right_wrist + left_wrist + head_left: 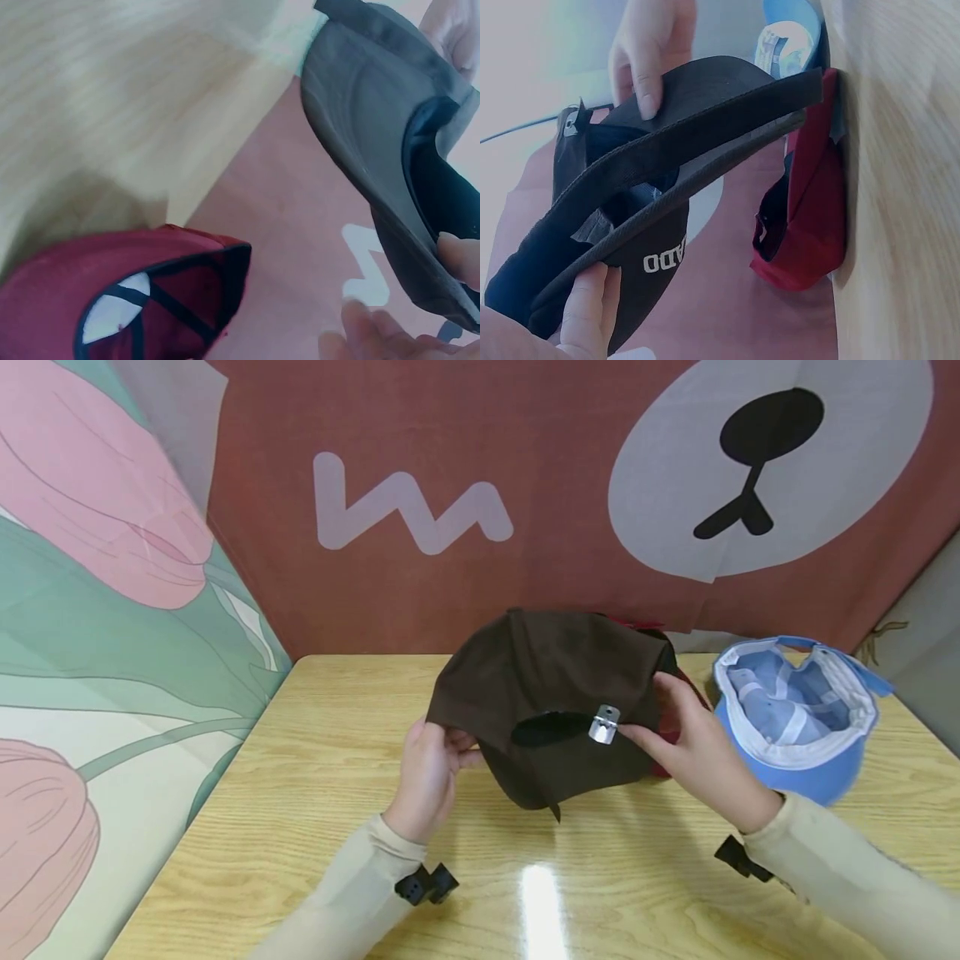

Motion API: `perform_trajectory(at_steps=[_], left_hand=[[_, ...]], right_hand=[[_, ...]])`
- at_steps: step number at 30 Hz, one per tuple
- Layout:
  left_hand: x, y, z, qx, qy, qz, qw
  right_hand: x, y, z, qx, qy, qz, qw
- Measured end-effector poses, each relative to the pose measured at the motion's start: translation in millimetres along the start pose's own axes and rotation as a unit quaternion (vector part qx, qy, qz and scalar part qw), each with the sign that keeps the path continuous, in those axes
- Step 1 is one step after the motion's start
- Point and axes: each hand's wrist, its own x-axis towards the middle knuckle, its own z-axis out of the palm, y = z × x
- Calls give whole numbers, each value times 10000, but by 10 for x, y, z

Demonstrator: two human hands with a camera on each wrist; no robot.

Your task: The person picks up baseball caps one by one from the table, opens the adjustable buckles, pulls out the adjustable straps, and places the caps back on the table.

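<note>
A dark brown baseball cap (555, 660) is held up over the table, its back opening and a silver buckle (604, 724) toward me in the head view. My left hand (427, 777) grips its left edge, with the thumb and fingers on opposite sides of the fabric. At the cap's right edge, beside the buckle, my right hand (697, 743) pinches it between thumb and fingers. White lettering (664, 261) shows on the crown in the left wrist view. Behind the brown cap sits a red cap (112, 255), mostly hidden from the head camera.
To the right, a light blue cap (802, 777) lies with its white-lined inside facing up. The wooden table (300, 827) ends at the back against a reddish-brown cloth (405, 602) printed with a bear face. A flower-patterned cloth (150, 685) hangs along the left side.
</note>
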Motion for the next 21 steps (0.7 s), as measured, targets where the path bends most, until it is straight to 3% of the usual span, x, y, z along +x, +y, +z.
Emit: perform_trajectory(at_steps=[13,21], left_hand=[[6,26,-8,-130,148,-50,9998],[14,48,-18,-189,113,17,9998]], right_hand=[[-120,109,79,109,-399,416,9983],[-198,154,128,516,-787,373,9949]])
